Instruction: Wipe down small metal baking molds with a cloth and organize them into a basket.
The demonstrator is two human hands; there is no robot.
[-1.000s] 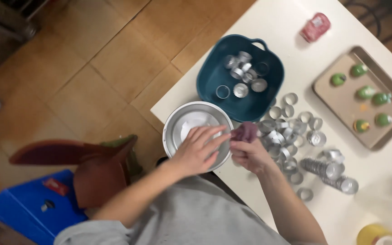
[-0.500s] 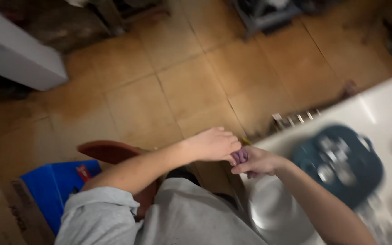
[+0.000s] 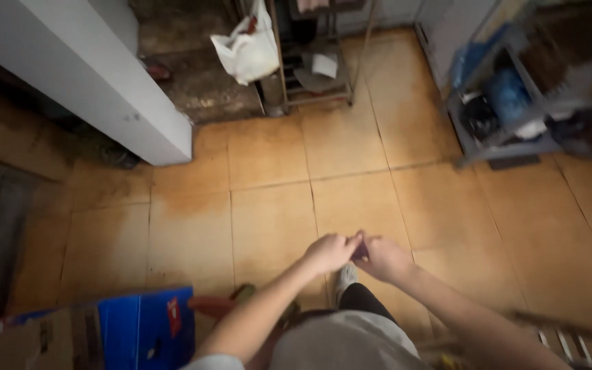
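Both hands meet in front of the person's body, above the tan tiled floor, with a small dark purplish object pinched between them. The left hand has its fingers curled closed against that object from the nine o'clock side, and the right hand closes on it from three o'clock, thumb and fingertips pressed in. So little of the object shows between the knuckles that I cannot tell its shape, its long axis or which way it points (it may be a scrap of cloth or a soft wrapper, but that is a guess). As for progress, my judgement is that the handling is in mid-course: the thing is firmly held in both hands and has not been set down anywhere, and no worktop is in view at all. Around them, a blue cardboard box sits at about eight o'clock, a white plastic bag hangs from a wire rack at twelve, and a grey metal shelf unit stands at two o'clock.
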